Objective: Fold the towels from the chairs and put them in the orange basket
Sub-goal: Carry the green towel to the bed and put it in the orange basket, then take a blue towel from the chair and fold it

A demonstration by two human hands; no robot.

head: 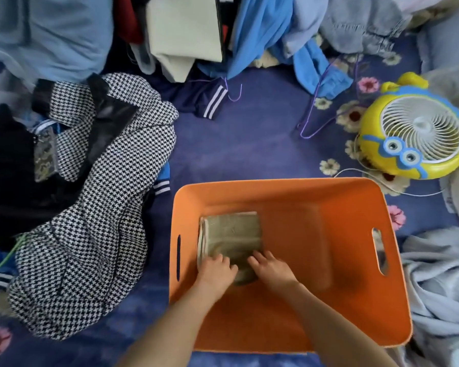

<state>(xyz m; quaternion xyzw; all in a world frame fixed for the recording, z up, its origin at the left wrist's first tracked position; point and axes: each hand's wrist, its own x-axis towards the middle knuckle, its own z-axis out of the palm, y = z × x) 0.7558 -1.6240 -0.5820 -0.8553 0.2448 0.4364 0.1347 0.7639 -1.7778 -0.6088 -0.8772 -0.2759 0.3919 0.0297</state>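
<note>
Towel [231, 234] under left hand [215, 270], right hand [270, 270]

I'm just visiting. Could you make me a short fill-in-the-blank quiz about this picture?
1. The folded towel lies inside the ____ basket.
2. The left hand and the right hand both touch the ____.
3. Right of the basket stands a yellow ____ with white blades.
Missing words: orange; towel; fan.
</note>
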